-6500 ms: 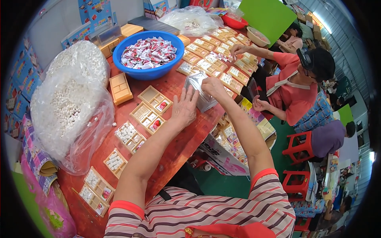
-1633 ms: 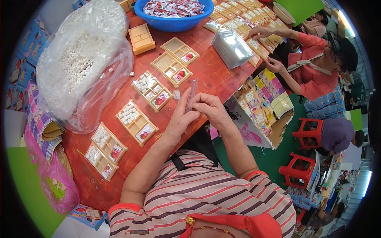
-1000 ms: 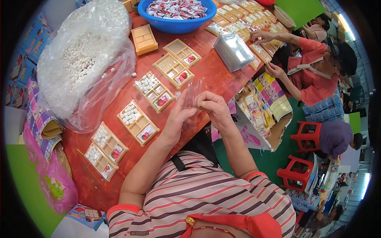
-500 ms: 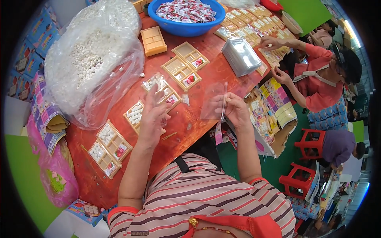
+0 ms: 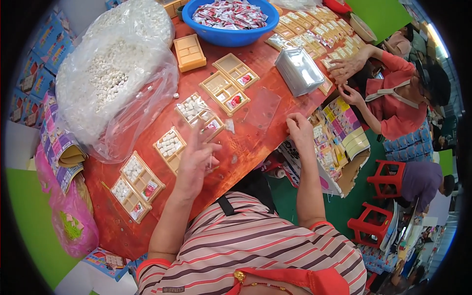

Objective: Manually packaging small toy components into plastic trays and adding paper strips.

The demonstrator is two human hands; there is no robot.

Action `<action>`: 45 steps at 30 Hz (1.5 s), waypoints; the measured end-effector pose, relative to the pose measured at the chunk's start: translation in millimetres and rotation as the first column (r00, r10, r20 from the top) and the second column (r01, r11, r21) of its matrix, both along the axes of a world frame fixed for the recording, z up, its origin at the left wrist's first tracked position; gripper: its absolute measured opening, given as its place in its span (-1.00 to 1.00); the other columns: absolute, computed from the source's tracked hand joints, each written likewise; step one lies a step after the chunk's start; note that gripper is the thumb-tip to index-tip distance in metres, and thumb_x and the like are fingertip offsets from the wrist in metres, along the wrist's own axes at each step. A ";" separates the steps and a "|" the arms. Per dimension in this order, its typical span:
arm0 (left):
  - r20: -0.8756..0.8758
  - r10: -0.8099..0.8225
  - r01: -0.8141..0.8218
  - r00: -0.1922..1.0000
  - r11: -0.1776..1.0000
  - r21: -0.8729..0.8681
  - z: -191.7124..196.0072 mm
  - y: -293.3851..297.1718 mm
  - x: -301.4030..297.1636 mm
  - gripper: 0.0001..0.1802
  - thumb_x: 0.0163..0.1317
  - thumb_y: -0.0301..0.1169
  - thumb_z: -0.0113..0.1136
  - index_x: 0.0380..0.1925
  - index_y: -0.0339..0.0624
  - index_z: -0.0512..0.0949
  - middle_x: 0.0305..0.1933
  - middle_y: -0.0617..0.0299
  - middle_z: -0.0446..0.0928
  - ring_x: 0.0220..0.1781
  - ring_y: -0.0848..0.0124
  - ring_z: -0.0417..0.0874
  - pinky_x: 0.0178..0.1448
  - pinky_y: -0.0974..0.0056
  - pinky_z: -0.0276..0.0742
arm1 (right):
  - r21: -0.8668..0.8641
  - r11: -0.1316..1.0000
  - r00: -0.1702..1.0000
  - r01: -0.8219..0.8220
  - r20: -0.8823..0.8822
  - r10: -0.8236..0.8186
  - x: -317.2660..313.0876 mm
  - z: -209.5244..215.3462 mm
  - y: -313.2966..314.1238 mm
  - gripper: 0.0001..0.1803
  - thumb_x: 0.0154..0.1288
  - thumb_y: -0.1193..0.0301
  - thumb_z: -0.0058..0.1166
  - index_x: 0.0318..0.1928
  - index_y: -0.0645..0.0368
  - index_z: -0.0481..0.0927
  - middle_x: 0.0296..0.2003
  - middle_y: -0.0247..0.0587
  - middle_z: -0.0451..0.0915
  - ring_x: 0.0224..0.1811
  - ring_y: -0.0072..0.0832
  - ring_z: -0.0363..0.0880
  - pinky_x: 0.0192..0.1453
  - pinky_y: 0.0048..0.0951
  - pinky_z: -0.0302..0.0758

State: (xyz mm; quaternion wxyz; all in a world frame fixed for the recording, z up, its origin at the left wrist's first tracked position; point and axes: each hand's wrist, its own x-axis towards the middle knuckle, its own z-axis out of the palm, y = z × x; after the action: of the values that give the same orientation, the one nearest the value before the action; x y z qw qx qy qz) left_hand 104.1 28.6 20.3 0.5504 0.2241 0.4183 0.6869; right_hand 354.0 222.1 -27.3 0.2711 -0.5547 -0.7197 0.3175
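Observation:
My left hand [image 5: 192,164] is over the table with its fingers spread, holding nothing that I can make out. It covers part of two tan compartment trays: one with white pieces [image 5: 169,143] beside the wrist, another [image 5: 194,107] beyond the fingers. My right hand [image 5: 301,132] is at the table's right edge, thumb and fingers drawn together, with nothing visible in them. Just left of it a thin clear plastic sheet [image 5: 263,109] lies flat on the red table. Two more trays [image 5: 144,182] with white pieces and small strawberry-printed packets lie to the left.
A large clear bag of white pieces [image 5: 110,73] fills the far left. At the back are a blue basin [image 5: 231,29] of packets, stacked trays [image 5: 189,53] and a stack of clear lids [image 5: 299,71]. A co-worker's hands [image 5: 348,69] work at right, above an open carton [image 5: 339,147].
My right hand has let go of the clear sheet, which now lies on the table, and has drawn slightly right. My left hand has shifted slightly right and nearer me.

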 end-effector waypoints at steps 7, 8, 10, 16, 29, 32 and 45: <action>0.011 -0.393 0.392 0.919 0.915 -0.098 1.4 -7.0 18.2 -0.17 0.10 -0.45 0.13 0.43 -0.21 0.10 0.31 0.12 0.33 0.05 0.38 0.50 0.00 0.37 0.47 | 0.268 0.917 0.939 -0.297 -0.090 0.331 -27.2 57.3 -42.7 -0.60 0.11 0.49 0.18 0.01 0.28 0.53 0.04 -0.01 0.48 0.11 -0.22 0.47 0.05 -0.28 0.48; 0.011 -0.392 0.391 0.920 0.915 -0.102 4.4 -9.2 19.9 -0.17 0.10 -0.45 0.13 0.43 -0.21 0.10 0.31 0.12 0.33 0.05 0.38 0.50 0.00 0.37 0.47 | 0.265 0.917 0.939 -0.298 -0.093 0.332 -33.3 65.2 -50.6 -0.60 0.11 0.49 0.18 0.01 0.28 0.53 0.04 -0.01 0.48 0.11 -0.22 0.47 0.05 -0.28 0.48; 0.065 -0.490 0.494 0.869 0.867 -0.066 8.0 -11.8 22.4 -0.17 0.10 -0.43 0.15 0.42 -0.22 0.11 0.32 0.17 0.32 0.08 0.40 0.48 0.04 0.36 0.43 | 0.149 0.793 0.720 -0.590 -0.347 0.601 -46.7 76.6 -63.1 -0.60 0.17 0.46 0.14 0.05 0.26 0.54 0.03 -0.21 0.53 -0.09 -0.52 0.52 -0.07 -0.45 0.48; 0.066 -0.550 0.553 0.832 0.832 -0.047 11.0 -15.4 18.5 -0.23 0.21 -0.31 0.12 0.41 -0.23 0.13 0.34 0.19 0.26 0.20 0.43 0.38 0.32 0.30 0.25 | -0.078 0.699 0.591 -0.711 -0.606 0.533 -58.9 67.1 -70.8 -0.80 0.31 0.56 -0.01 -0.10 0.33 0.58 -0.11 -0.18 0.60 -0.20 -0.60 0.55 -0.07 -0.53 0.48; -0.970 -0.127 -0.085 -0.206 0.990 -0.112 -7.0 37.9 -37.6 -0.22 0.29 -0.06 0.07 0.40 -0.24 0.14 0.47 -0.24 0.05 0.52 -0.17 0.01 0.48 -0.20 -0.06 | 0.165 0.980 0.594 -0.115 -0.779 0.201 -69.0 73.6 -21.4 -0.90 0.41 0.53 -0.05 -0.16 0.28 0.52 -0.16 -0.09 0.65 -0.17 -0.46 0.63 -0.01 -0.47 0.52; -0.908 -0.231 -0.170 -0.349 0.969 -0.181 -25.4 55.0 -43.1 -0.19 0.31 0.04 -0.03 0.42 -0.23 0.11 0.49 -0.26 0.00 0.54 -0.17 -0.05 0.49 -0.23 -0.11 | 0.323 0.946 0.608 -0.035 -0.744 0.277 -99.7 77.1 -0.5 -0.90 0.41 0.57 -0.04 -0.14 0.28 0.53 -0.13 -0.15 0.65 -0.12 -0.49 0.61 0.01 -0.50 0.51; -0.820 -0.419 -0.201 -0.389 0.908 -0.368 -53.7 63.8 -40.6 -0.11 0.33 0.22 -0.19 0.47 -0.15 0.01 0.54 -0.20 -0.11 0.57 -0.18 -0.19 0.48 -0.33 -0.25 | 0.871 0.154 0.750 -0.467 0.298 0.590 -169.1 40.1 51.5 -0.76 0.11 0.54 0.09 -0.16 0.17 0.55 -0.08 -0.16 0.62 -0.04 -0.23 0.59 0.02 -0.25 0.47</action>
State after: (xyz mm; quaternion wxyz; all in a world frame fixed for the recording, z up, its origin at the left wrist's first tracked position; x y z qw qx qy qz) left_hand 63.5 92.4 -33.5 0.0544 0.6252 0.7777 0.0358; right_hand 184.9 273.6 12.8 0.4394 -0.0025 -0.8978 -0.0288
